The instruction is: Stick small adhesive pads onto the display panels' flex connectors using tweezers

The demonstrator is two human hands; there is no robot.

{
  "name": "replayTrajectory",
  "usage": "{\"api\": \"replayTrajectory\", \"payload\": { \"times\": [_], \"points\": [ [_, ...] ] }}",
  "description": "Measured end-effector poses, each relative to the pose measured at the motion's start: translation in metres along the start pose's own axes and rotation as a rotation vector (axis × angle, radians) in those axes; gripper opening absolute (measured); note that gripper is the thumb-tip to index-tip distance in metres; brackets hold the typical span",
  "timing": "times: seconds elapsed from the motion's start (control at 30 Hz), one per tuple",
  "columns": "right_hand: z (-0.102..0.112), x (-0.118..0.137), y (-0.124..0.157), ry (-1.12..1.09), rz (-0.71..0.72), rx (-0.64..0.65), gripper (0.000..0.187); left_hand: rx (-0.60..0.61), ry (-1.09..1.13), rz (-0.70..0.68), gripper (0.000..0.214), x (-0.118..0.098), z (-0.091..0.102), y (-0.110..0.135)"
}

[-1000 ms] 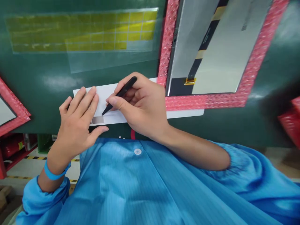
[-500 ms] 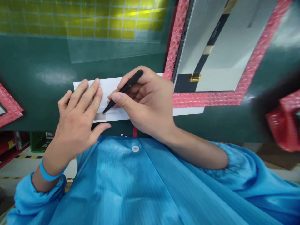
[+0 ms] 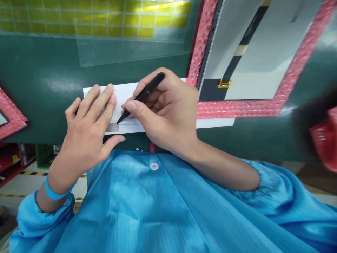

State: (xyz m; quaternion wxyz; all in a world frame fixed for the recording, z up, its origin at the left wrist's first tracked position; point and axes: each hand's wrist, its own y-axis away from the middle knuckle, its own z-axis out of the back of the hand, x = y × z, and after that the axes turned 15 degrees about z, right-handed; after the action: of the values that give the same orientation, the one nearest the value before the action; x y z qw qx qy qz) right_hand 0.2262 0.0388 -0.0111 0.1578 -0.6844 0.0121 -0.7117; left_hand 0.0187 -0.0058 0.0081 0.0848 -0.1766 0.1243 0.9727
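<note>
My left hand (image 3: 86, 130) lies flat, fingers stretched, on the left end of a white paper strip (image 3: 125, 93) at the near edge of the green mat. My right hand (image 3: 163, 109) pinches black tweezers (image 3: 143, 95) like a pen. The tweezers' tip rests on the strip just above a small grey tape patch (image 3: 112, 127) beside my left index finger. A wide sleeve of my blue coat covers the lower view.
A grey display panel (image 3: 260, 52) with a black flex strip lies on pink bubble wrap (image 3: 237, 107) to the right. A clear sheet of yellow tape squares (image 3: 105, 21) lies at the back left. More pink wrap (image 3: 12, 116) shows at both side edges.
Both hands stay on the strip; the tweezers' tip has barely shifted near the grey patch. The view has tilted a little, so everything sits slightly higher and further right.
</note>
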Motion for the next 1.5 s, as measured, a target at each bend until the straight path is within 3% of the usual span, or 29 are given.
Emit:
{"api": "replayTrajectory", "payload": {
  "times": [0.27, 0.47, 0.57, 0.7, 0.77, 0.87, 1.0, 1.1, 1.23, 1.5],
  "points": [
    [-0.001, -0.004, 0.0, -0.055, -0.01, 0.023, 0.044, 0.013, -0.022, 0.005, 0.081, -0.001, 0.002, 0.0],
    [-0.004, 0.003, 0.003, -0.235, 0.05, -0.082, 0.037, -0.049, -0.034, -0.039, 0.082, 0.005, 0.0, -0.003],
    [0.02, 0.008, -0.006, -0.267, 0.078, -0.131, 0.037, -0.114, -0.027, -0.065, 0.08, 0.012, 0.0, -0.003],
    [0.094, 0.011, -0.027, -0.164, 0.082, -0.213, 0.045, -0.13, -0.039, -0.06, 0.079, 0.015, 0.009, -0.005],
    [0.134, 0.009, -0.038, -0.094, 0.073, -0.243, 0.046, -0.15, -0.047, -0.053, 0.071, 0.005, 0.018, -0.01],
    [0.175, 0.0, -0.049, -0.032, 0.017, -0.248, 0.042, -0.288, -0.001, -0.1, 0.051, -0.034, 0.023, -0.026],
    [0.184, -0.008, -0.054, -0.031, -0.071, -0.234, 0.04, -0.388, 0.185, -0.138, 0.026, -0.103, -0.002, -0.06],
    [0.18, -0.004, -0.054, -0.012, -0.114, -0.235, 0.042, -0.396, 0.248, -0.109, 0.024, -0.135, -0.029, -0.08],
    [0.179, 0.006, -0.059, 0.025, -0.195, -0.2, 0.044, -0.385, 0.248, -0.08, 0.031, -0.144, -0.046, -0.088],
    [0.178, 0.014, -0.074, 0.07, -0.321, -0.126, 0.041, -0.351, 0.207, -0.065, 0.039, -0.14, -0.041, -0.087]
  ]
}}
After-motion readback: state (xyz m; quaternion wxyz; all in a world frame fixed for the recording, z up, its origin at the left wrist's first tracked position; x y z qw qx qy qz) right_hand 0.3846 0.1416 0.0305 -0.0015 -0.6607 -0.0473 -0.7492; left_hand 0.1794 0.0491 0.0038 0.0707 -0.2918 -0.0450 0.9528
